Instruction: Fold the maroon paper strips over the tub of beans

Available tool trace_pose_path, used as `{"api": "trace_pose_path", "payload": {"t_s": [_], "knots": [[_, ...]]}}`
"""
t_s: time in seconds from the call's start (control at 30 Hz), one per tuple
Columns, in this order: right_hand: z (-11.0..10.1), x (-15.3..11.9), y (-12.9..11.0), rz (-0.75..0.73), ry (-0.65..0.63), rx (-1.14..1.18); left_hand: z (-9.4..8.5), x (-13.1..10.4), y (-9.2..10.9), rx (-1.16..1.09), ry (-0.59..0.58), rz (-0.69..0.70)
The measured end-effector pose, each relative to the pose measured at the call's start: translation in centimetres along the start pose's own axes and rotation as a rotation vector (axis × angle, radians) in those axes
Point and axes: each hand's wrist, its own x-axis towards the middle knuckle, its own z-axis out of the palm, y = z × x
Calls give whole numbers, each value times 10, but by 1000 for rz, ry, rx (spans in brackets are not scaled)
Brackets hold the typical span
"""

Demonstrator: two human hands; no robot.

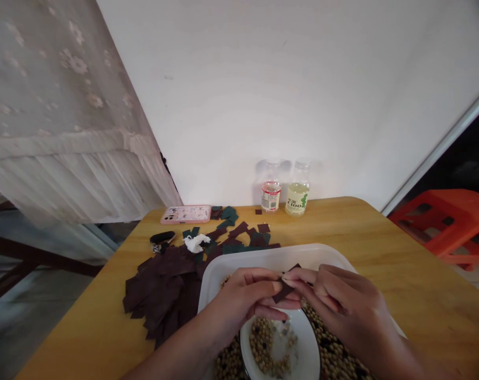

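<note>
My left hand (249, 295) and my right hand (338, 295) meet over a white tray (267, 257). Between them is a small dark brown piece (286, 289), pinched by the fingers of both hands. Below the hands, a white bowl (313, 343) holds small tan beads with a few dark ones. More tan and dark beads (334, 345) lie in the tray around the bowl. A large heap of dark brown pieces (164, 287) is left of the tray, partly behind my left forearm.
Brown and green pieces (231, 245) lie scattered behind the tray, near a crumpled white tissue (197, 243), keys (159, 245) and a pink phone (186, 214). Two bottles (271, 195) (297, 198) stand by the wall. An orange stool (441, 224) is at the right.
</note>
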Motion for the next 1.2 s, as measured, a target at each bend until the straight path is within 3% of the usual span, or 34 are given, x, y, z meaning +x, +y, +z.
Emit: {"api": "trace_pose_path", "payload": {"t_s": [0.13, 0.27, 0.6, 0.73, 1.03, 1.2], "knots": [[0, 0, 0, 2, 2, -3, 1, 1, 0, -34, 50, 27], [0, -1, 1, -10, -11, 12, 1, 0, 0, -12, -12, -3], [1, -1, 0, -3, -2, 17, 0, 0, -1, -18, 16, 15], [0, -1, 1, -18, -11, 9, 0, -1, 1, 29, -42, -14], [0, -1, 0, -3, 1, 10, 2, -2, 0, 36, -31, -7], [0, -1, -1, 28, 59, -22, 2, -3, 0, 31, -34, 7]]}}
